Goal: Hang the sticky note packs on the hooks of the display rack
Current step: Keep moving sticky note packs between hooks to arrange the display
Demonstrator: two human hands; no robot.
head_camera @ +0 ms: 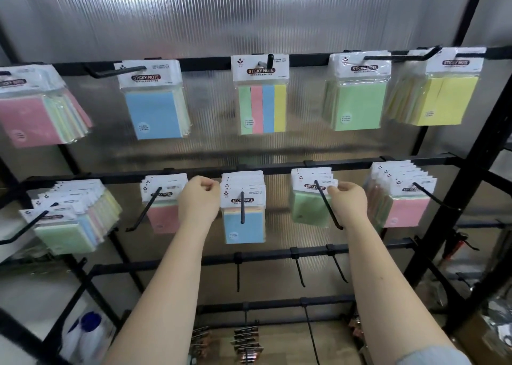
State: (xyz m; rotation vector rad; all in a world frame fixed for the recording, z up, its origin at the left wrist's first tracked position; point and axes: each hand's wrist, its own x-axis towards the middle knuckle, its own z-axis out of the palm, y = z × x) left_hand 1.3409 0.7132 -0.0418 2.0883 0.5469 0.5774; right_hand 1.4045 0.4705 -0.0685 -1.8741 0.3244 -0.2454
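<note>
Sticky note packs [243,212] crowd the middle rail's hooks [242,206] (some hooks below are bare); left hand [198,198] pinches the blue-fronted stack's header, right hand [347,199] pinches the green pack [309,206].

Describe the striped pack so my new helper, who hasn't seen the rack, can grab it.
Start at the rack's top rail, which carries five hooks of packs. Go to the middle hook. The pack hanging there shows four upright stripes, green, pink, blue and yellow, while its neighbours on that rail each show one colour in front.
</note>
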